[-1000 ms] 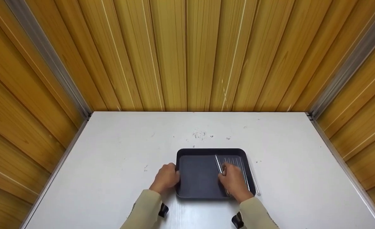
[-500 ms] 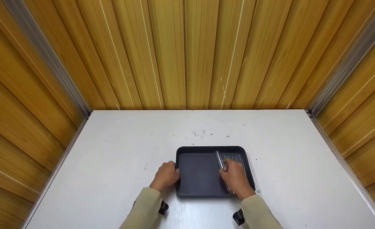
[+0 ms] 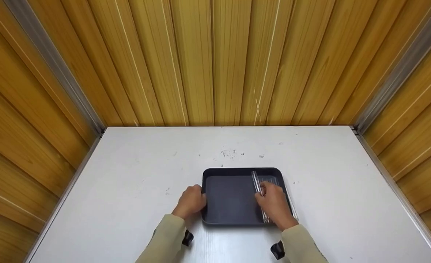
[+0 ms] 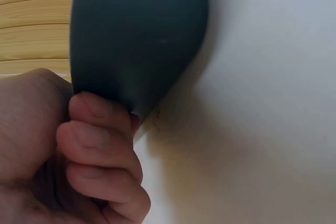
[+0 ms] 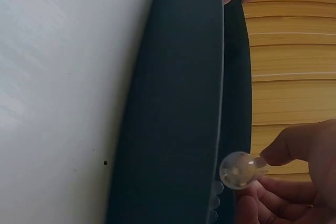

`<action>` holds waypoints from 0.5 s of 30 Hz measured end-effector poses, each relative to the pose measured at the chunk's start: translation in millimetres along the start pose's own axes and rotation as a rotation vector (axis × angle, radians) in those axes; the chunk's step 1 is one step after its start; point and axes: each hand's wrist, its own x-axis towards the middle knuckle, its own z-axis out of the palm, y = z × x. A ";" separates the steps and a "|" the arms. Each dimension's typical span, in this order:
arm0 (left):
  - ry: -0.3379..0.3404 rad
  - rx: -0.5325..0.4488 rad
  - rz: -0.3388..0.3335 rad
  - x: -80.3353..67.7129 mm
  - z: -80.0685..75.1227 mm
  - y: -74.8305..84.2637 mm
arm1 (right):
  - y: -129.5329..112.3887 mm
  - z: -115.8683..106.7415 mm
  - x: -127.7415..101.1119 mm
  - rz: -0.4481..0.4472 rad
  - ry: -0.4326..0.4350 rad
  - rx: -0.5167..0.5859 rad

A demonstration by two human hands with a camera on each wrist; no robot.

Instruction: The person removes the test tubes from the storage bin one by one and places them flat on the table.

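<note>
L hand (image 3: 191,201) curls round tray (image 3: 230,197) left rim, steadying it; R hand (image 3: 275,202) pinches one glass tube (image 3: 256,182), lifting it clear of others.

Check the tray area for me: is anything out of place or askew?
One clear glass tube lies on the white table just outside the right rim of the dark rectangular tray, while the others sit inside. The right hand pinches another clear tube above the tray.

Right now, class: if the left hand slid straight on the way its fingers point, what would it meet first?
The left hand already grips the dark tray at its left rim, so it would meet the tray wall at once.
</note>
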 end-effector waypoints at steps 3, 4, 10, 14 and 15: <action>-0.010 0.005 -0.009 0.5 -0.3 2.2 | 1.9 -5.0 -0.6 0.006 -0.004 0.004; -0.012 0.007 -0.011 0.7 -0.7 2.8 | 2.5 -6.4 -0.8 0.009 -0.007 0.009; -0.021 0.001 -0.018 0.3 -0.5 2.2 | 5.5 -13.3 -4.3 0.035 -0.019 0.019; -0.018 -0.001 -0.014 -1.3 -1.2 1.8 | 6.4 -16.8 -5.4 0.038 -0.003 0.009; -0.018 0.001 -0.015 -1.5 -1.3 2.1 | 6.5 -17.9 -5.5 0.041 -0.001 0.008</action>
